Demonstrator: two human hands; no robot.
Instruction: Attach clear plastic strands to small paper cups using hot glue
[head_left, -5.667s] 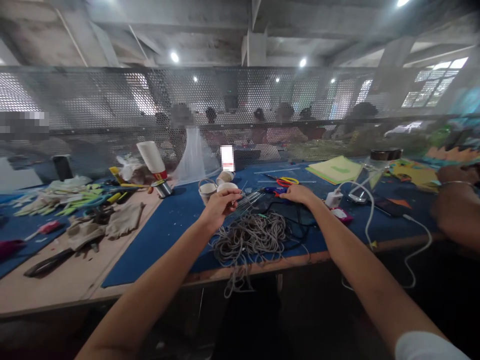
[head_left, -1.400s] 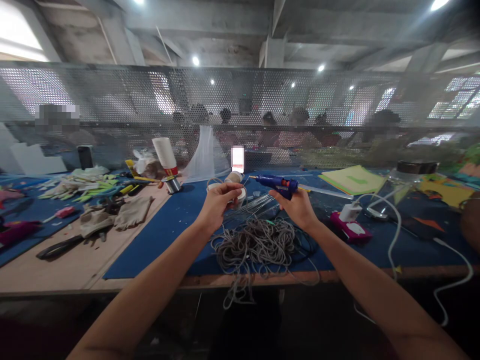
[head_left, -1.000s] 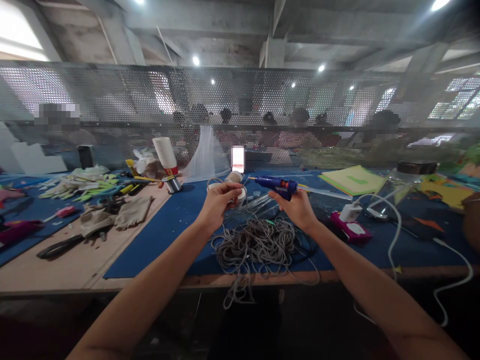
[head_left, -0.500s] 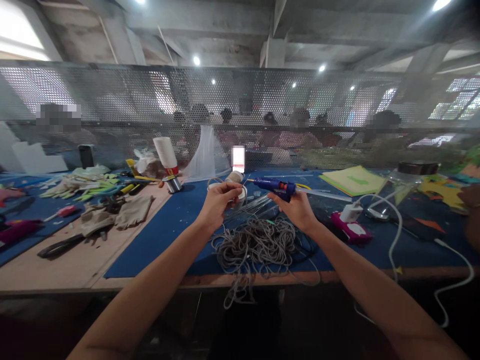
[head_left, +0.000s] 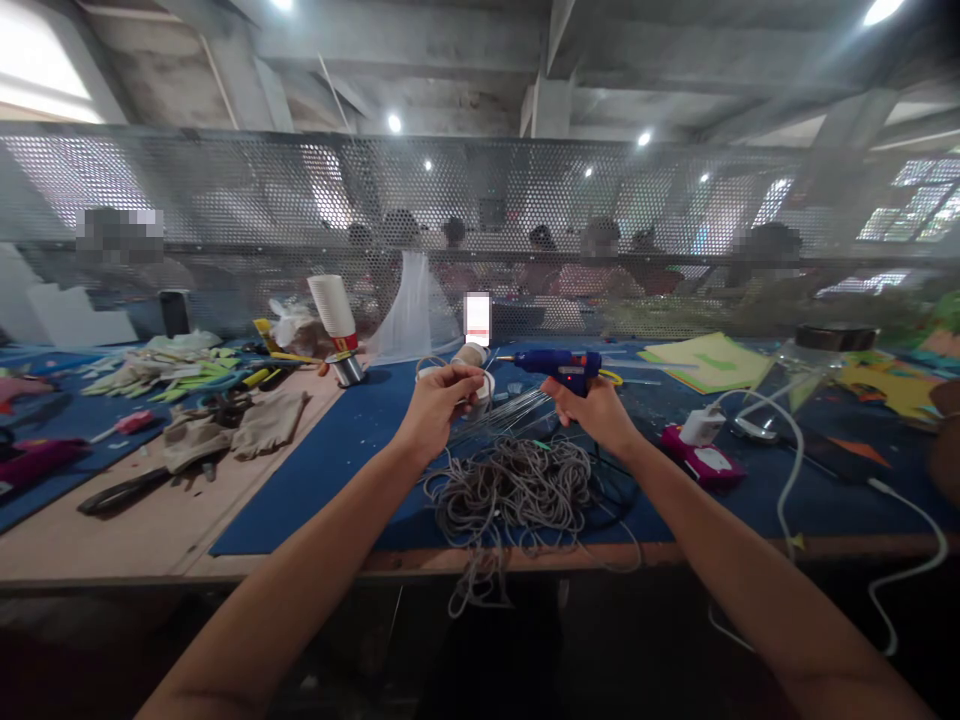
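Note:
My right hand [head_left: 590,408] is closed round the handle of a blue glue gun [head_left: 551,362], its nozzle pointing left and a small red light lit on its side. My left hand [head_left: 444,395] pinches what looks like a thin cord, mostly hidden by the fingers. Just behind those fingertips are a beige rounded piece [head_left: 470,354] and a white round-rimmed object [head_left: 486,388], both partly covered. The nozzle tip is close to the left fingertips but apart from them. Below both hands lies a tangled heap of grey cord [head_left: 517,490]. Clear glue sticks [head_left: 510,415] lie behind the heap.
Stacked paper cups [head_left: 331,306] lean on a metal tin [head_left: 348,369] to the left, near work gloves [head_left: 270,425]. On the right are a magenta box with a white plug [head_left: 705,462], white cable [head_left: 795,455] and yellow sheets [head_left: 705,362]. A perforated screen [head_left: 495,180] stands behind.
The glue gun has turned more level in my right hand, and its rear has swung slightly up. My left hand has stayed almost in place.

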